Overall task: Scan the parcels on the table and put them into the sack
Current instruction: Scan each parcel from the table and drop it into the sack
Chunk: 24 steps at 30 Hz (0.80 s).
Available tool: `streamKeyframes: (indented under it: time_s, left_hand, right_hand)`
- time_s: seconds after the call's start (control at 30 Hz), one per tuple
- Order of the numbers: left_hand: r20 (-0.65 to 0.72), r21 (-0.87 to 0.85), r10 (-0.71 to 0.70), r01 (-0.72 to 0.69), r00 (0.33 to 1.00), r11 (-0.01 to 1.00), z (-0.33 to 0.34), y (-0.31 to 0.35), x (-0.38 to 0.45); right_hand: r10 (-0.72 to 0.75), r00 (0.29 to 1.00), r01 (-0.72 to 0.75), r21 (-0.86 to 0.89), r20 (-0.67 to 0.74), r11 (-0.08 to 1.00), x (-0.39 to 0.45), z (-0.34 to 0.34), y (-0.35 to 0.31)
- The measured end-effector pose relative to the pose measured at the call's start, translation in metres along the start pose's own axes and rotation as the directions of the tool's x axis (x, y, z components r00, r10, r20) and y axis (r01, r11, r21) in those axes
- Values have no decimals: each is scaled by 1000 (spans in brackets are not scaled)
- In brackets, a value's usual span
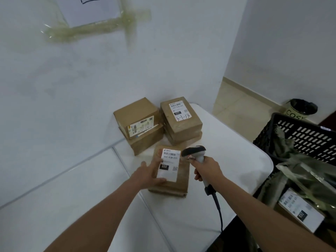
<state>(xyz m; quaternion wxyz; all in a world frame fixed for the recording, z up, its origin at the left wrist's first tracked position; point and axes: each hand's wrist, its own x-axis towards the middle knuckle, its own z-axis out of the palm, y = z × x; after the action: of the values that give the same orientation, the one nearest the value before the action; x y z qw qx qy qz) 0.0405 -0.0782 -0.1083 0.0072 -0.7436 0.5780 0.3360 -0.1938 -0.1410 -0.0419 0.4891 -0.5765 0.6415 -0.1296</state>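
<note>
From my remote seat, the white wall (72, 79) fills the left of the view, a sheet of paper (91, 10) fixed to it with yellowed tape (101, 27). Below it lies the white table (227, 151), its far edge against the wall. My left hand (151, 174) lies with fingers straight on the near parcel (174, 179), pressing its white label (170, 164), near the table's middle. Behind it, toward the far corner, two stacks of cardboard boxes stand side by side: the left stack (140, 124) and the right stack (180, 119). My right hand (207, 169) grips the handle of the barcode scanner (195, 151), its head pointed at the label. Off the table's right edge, a black crate (300, 135) holds the greenish sack (309, 179), a labelled parcel (300, 211) already inside. Beyond, beige floor tiles (241, 104) and a lined bin (300, 108).
</note>
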Motion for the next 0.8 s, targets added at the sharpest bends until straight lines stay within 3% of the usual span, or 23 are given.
streamKeyframes:
  time_s: [0.2,0.3,0.43,0.8]
  left_hand:
    - [-92,-255,-3,-21,996,967,51,32,-30]
    - [-149,-387,-76,13,986,922,68,51,-36]
    - [-79,-498,-181,118,980,859,90,68,-38]
    - [-79,-478,-215,152,974,865,101,75,-41]
  right_hand:
    - [-31,999,32,-16,24,999,-19,-7,-6]
    - [-18,999,17,10,34,1000,-31,-18,-20]
    - [-22,998,21,23,50,1000,-43,-33,-30]
    - [-19,996,18,8,86,1000,-63,-49,-18]
